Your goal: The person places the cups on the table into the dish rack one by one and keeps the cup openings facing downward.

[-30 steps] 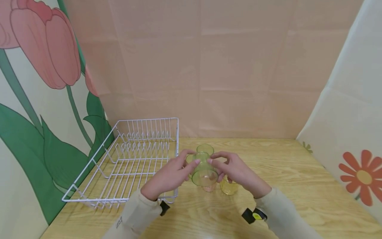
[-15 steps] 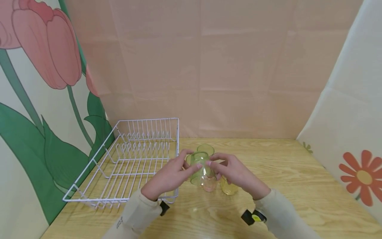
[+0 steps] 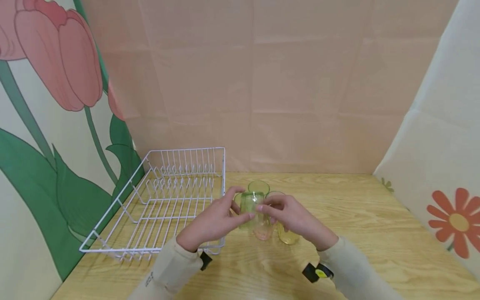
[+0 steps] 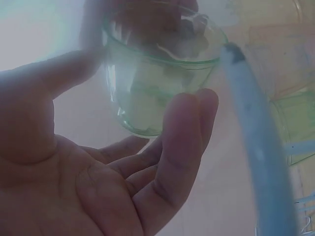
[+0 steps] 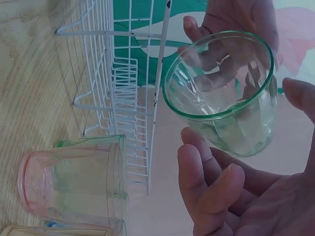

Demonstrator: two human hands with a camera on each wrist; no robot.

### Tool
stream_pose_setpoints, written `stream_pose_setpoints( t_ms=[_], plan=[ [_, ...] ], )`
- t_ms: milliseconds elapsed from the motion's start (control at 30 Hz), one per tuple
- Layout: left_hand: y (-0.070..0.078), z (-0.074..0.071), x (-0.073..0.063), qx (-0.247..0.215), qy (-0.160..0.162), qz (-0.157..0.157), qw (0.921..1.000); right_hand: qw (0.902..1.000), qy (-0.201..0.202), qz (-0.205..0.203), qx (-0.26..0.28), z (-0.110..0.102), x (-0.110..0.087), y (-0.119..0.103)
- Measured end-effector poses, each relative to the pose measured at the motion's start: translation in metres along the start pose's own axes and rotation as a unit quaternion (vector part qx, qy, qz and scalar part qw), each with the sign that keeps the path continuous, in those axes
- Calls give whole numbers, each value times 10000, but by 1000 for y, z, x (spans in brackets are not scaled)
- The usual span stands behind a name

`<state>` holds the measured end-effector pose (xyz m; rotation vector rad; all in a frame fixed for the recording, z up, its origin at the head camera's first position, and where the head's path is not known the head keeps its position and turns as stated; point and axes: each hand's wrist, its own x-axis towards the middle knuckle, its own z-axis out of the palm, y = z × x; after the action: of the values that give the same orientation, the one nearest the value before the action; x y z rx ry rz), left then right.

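Observation:
Both hands hold a clear green drinking glass [image 3: 249, 207] between them, turned base up with its wide rim downward. My left hand [image 3: 211, 218] has its thumb on the near side and its fingers round the left side. From the right, my right hand [image 3: 294, 214] grips the glass with thumb and fingers. In the right wrist view the rim of the green glass [image 5: 221, 73] faces the camera. Just below the held glass stand a pink-tinted glass [image 3: 262, 233] and a yellow glass [image 3: 288, 236], partly hidden by the hands.
A white wire dish rack [image 3: 180, 200] stands left of the hands, its right side close to the left fingers. Another green glass [image 3: 258, 187] is just behind the held one. The wooden table [image 3: 356, 233] extends to the right, with a pink cloth wall [image 3: 300, 104] behind.
The held green glass has turned in the fingers: its rim, which faced me, has swung down, so its base now points up. The hands have shifted slightly; the rack has not moved.

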<state>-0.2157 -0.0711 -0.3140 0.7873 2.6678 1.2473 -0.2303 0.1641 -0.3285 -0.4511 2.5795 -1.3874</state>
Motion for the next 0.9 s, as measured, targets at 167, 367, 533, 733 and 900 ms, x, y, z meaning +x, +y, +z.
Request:
stream_pose_setpoints(
  t_ms=[167,367,533,733,900],
  plan=[
    [1,0,-1,59,-56,-39,10000,9999,-37,29,-125,2,0,1],
    [0,-2,-1,78,-140,-59,9999,9996,-77,-221,-128,2,-1,4],
    [2,-6,-1,87,-117,-195,9997,9955,-219,-887,-248,5,-2,6],
    [2,-8,-3,-29,-253,-24,9997,9916,-347,-1184,-384,8,-6,4],
    [-1,-9,-6,-29,-278,38,9996,9904,-410,-1252,-415,10,-9,0]
  ],
)
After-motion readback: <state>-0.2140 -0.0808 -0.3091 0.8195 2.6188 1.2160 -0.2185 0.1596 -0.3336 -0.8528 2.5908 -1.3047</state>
